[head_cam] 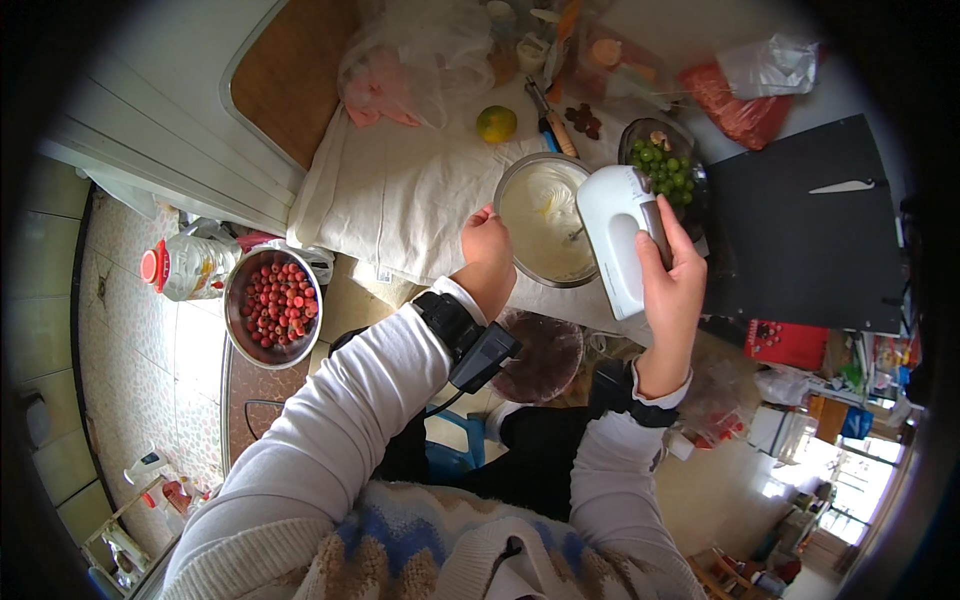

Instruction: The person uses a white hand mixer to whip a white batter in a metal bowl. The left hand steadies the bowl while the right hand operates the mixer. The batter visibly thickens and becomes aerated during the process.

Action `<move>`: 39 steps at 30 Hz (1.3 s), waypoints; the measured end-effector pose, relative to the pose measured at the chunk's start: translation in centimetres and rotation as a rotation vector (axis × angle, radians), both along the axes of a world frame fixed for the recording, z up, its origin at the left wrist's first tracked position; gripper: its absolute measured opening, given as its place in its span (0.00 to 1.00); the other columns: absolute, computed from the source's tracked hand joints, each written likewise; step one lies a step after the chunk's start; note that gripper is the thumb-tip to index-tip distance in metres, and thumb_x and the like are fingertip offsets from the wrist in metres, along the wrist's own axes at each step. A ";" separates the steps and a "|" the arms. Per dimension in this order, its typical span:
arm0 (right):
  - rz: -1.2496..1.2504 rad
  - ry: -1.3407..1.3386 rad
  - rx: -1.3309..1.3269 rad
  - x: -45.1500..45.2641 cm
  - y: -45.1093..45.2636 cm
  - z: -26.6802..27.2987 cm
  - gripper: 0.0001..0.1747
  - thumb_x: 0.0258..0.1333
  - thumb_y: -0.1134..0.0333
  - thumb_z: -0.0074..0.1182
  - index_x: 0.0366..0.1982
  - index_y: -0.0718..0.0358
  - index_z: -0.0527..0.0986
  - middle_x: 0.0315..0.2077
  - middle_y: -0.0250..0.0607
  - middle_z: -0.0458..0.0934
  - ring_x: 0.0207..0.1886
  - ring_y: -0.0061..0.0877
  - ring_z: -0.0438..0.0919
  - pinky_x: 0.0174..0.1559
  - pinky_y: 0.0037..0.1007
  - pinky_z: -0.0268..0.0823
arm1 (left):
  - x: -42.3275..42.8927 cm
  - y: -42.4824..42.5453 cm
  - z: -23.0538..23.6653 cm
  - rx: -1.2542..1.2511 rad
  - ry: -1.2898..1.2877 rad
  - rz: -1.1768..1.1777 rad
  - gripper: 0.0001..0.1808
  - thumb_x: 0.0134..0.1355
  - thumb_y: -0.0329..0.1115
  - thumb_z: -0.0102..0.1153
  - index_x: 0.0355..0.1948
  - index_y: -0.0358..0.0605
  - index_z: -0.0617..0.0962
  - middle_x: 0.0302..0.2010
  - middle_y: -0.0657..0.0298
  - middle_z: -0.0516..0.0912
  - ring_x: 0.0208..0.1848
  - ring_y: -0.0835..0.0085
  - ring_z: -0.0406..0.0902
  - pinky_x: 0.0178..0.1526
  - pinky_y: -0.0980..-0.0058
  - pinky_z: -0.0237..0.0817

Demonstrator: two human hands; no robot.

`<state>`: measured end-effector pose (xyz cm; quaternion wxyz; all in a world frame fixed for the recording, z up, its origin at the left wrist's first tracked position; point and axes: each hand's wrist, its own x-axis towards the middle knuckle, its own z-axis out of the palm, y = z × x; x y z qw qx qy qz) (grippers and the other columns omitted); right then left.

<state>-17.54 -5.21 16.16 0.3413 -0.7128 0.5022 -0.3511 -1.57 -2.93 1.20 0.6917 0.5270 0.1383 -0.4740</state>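
Observation:
My right hand [671, 270] grips the handle of a white electric hand mixer [616, 247], tilted over the right rim of a metal bowl [507, 247]. The bowl holds pale whipped cream or batter [536, 232] with a small yellow streak; a beater shaft shows at its right side. My left hand [487, 244] has its fingers closed at the bowl's left rim, seemingly pinching it. A green-yellow citrus fruit [496, 124] and a wooden-handled tool [561, 135] lie beyond the bowl. Green grapes [663, 169] sit in a dark bowl just right of the mixer.
A knife [841, 187] lies on a black board [802, 247] at the right. Plastic bags [420, 67] and containers stand at the back of the cloth-covered table [375, 195]. At the left, a metal bowl of red fruit [277, 307] stands beside a red-lidded jar [199, 266].

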 end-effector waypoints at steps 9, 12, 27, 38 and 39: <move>-0.073 -0.106 -0.112 0.4 -1.1 -1.9 0.26 0.59 0.73 0.55 0.60 0.65 0.69 0.22 0.21 0.69 0.20 0.08 0.59 0.22 0.15 0.52 | 0.1 -0.1 -0.7 0.003 0.000 -0.025 0.10 0.67 0.28 0.47 0.46 0.39 0.76 0.38 0.64 0.81 0.37 0.78 0.76 0.40 0.79 0.68; -0.088 -0.140 -0.092 0.5 -1.2 -2.1 0.26 0.59 0.72 0.56 0.60 0.65 0.69 0.25 0.23 0.70 0.22 0.08 0.62 0.24 0.15 0.54 | 0.1 -0.2 -0.5 0.015 -0.002 -0.017 0.10 0.66 0.28 0.47 0.46 0.39 0.76 0.38 0.64 0.81 0.37 0.78 0.76 0.40 0.79 0.68; -0.036 -0.306 -0.030 2.2 -0.9 -2.9 0.26 0.58 0.73 0.57 0.59 0.67 0.70 0.34 0.30 0.78 0.31 0.11 0.71 0.35 0.17 0.65 | 0.0 0.1 1.2 0.040 0.003 0.006 0.10 0.67 0.28 0.46 0.46 0.40 0.76 0.37 0.66 0.80 0.35 0.79 0.75 0.38 0.79 0.67; 0.113 -0.289 0.226 0.8 0.0 -0.7 0.28 0.57 0.75 0.56 0.60 0.67 0.68 0.22 0.21 0.67 0.21 0.08 0.60 0.23 0.15 0.52 | 0.0 -0.1 0.2 0.044 -0.016 0.020 0.09 0.67 0.29 0.48 0.46 0.39 0.75 0.37 0.67 0.79 0.36 0.81 0.74 0.41 0.81 0.65; 0.113 -0.261 0.252 0.4 0.1 -0.2 0.28 0.57 0.75 0.56 0.60 0.66 0.68 0.22 0.20 0.67 0.22 0.08 0.60 0.23 0.15 0.52 | 0.0 0.0 0.3 0.038 -0.011 0.014 0.09 0.67 0.29 0.48 0.46 0.39 0.75 0.37 0.67 0.79 0.36 0.81 0.74 0.41 0.81 0.65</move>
